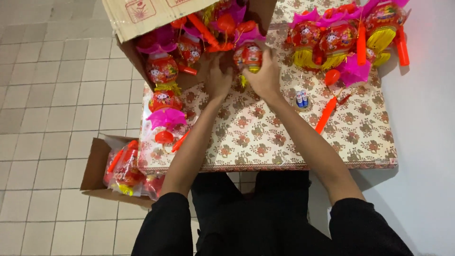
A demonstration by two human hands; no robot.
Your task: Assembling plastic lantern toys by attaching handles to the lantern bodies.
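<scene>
A red toy lantern (249,56) with a yellow tassel is gripped by the right hand (264,76), whose fingers are wrapped around it at the mouth of the tipped cardboard box (137,19) on the far edge of the worktop (265,137). The left hand (218,79) is reached into the box beside it; whether its fingers are spread or curled cannot be told. More lanterns (341,40) are heaped at the far right. 2 small batteries (302,98) are seen near the right wrist. A second box (97,166) stands on the tiled floor.

Black short sleeves (163,223) and black trousers (251,208); forearms bare.
</scene>
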